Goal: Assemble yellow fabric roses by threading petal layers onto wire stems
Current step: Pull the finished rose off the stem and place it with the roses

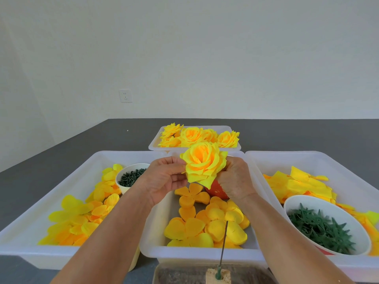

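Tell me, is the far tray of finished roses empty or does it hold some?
It holds some: several yellow roses lie in the far tray.

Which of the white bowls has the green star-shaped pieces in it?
The big white bowl in the right-hand tray, nearest the camera, holds the spiky green star pieces. The smaller cup in the left tray holds dark green pegs instead.

Red cup [217, 190] largely hidden behind rose [204, 163] and right hand [235, 178]. Right tray [266, 160] cut by frame edge (far side unseen). Wire stem [224, 242] base block cropped at bottom. Socket [125, 95] markings unreadable.
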`<action>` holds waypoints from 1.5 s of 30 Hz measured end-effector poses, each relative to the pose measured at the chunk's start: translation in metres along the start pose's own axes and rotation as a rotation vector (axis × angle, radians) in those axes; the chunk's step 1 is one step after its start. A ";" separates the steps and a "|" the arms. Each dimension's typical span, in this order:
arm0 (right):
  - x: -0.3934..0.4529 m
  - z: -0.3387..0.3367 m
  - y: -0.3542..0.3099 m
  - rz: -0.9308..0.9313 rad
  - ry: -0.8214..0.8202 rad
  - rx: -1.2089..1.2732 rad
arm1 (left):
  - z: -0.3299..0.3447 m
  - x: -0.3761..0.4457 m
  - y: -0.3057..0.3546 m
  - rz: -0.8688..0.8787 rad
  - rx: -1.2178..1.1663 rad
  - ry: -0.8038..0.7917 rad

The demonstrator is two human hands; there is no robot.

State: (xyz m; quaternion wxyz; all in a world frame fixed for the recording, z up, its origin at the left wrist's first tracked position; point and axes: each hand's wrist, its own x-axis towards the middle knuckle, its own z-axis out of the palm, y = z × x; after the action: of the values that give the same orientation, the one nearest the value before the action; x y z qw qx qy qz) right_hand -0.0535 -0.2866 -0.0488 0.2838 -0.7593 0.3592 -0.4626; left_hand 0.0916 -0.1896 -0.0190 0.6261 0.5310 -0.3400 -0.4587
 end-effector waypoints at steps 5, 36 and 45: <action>0.002 -0.001 0.003 0.034 -0.040 -0.012 | 0.000 0.002 0.001 0.026 -0.134 0.003; -0.004 -0.007 -0.010 0.491 -0.389 0.577 | 0.006 0.001 -0.006 0.582 0.410 0.190; -0.005 -0.008 -0.011 0.458 -0.417 0.573 | 0.005 0.001 -0.008 0.618 0.486 0.184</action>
State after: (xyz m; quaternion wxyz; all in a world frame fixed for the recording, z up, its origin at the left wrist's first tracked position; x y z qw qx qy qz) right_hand -0.0587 -0.2769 -0.0398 0.6456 -0.6274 0.3105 -0.3052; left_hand 0.0853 -0.1929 -0.0261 0.6187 0.5752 -0.5247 -0.1055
